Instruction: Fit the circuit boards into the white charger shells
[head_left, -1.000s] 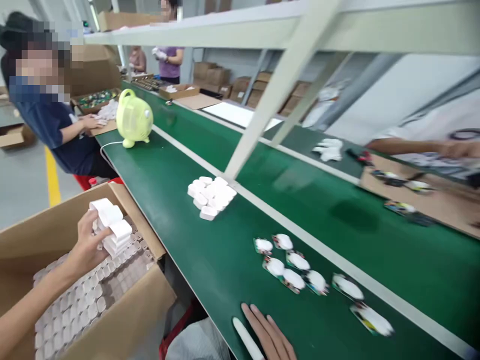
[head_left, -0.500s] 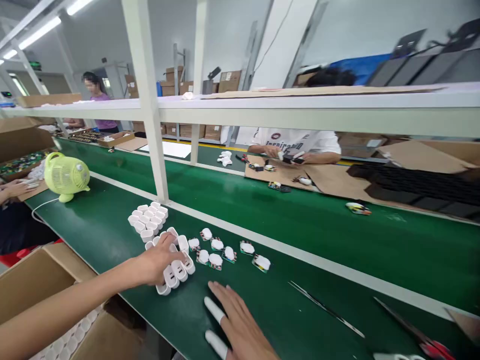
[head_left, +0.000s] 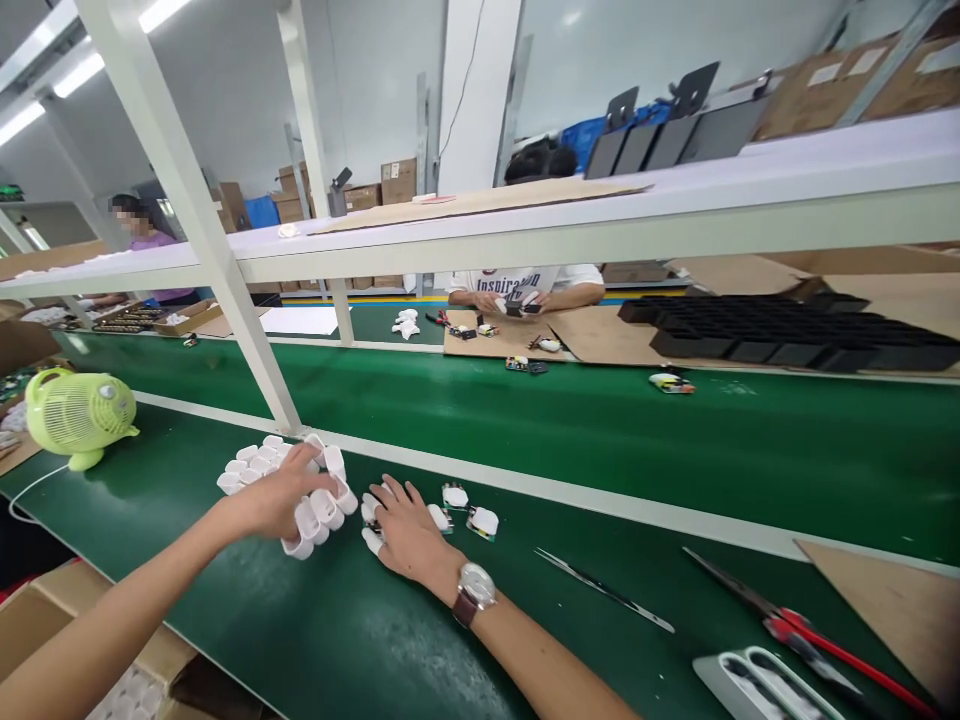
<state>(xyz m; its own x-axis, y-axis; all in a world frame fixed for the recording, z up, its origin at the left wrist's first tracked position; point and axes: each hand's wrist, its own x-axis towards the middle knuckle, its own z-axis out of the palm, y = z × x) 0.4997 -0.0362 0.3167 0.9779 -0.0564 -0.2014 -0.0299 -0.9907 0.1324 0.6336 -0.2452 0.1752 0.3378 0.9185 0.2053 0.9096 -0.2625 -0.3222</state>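
I see the green fan (head_left: 79, 415) far left; my left hand's (head_left: 277, 500) fingers clamp white plastic casings (head_left: 324, 510) over the desk (head_left: 300, 630); my right hand (head_left: 410, 535), fingers spread, partly covers circuit boards (head_left: 482, 523); tweezers (head_left: 604, 590) lie farther right.

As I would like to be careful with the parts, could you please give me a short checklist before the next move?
1. Left hand on the white cases: ok, touching them.
2. Its grip firm: cannot tell.
3. Boards all in full view: not ok, the right hand partly covers some.
4. Tweezers apart from both hands: ok.
5. Pliers apart from both hands: ok, lying right of the tweezers.
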